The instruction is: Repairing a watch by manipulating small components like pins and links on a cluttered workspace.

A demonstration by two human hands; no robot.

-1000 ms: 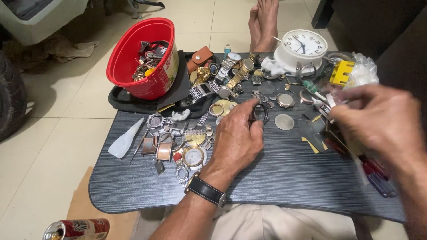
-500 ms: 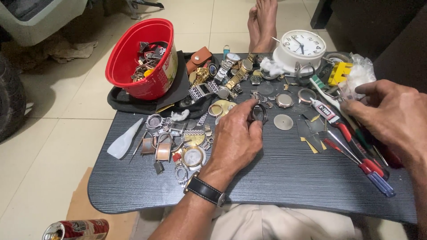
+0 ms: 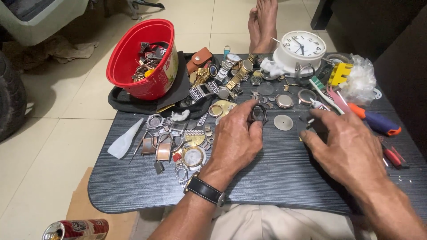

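Dark watch ring (image 3: 259, 114) pinched in left hand (image 3: 235, 140) grip; right hand (image 3: 349, 149) grip unclear.

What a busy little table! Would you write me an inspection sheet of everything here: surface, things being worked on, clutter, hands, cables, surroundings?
Surface: dark wood-grain table, crowded along its far half.
Job's things: dark watch ring pinched in left hand; round disc lying flat just right of it.
Clutter: red bucket of parts, white clock, loose watch cases, white glue tube, screwdrivers.
Hands: left holds the ring; right hand hovers palm-down, whether it grips anything cannot be told.
Cables: nothing seen.
Surroundings: tiled floor, bare feet beyond the table, drink can.
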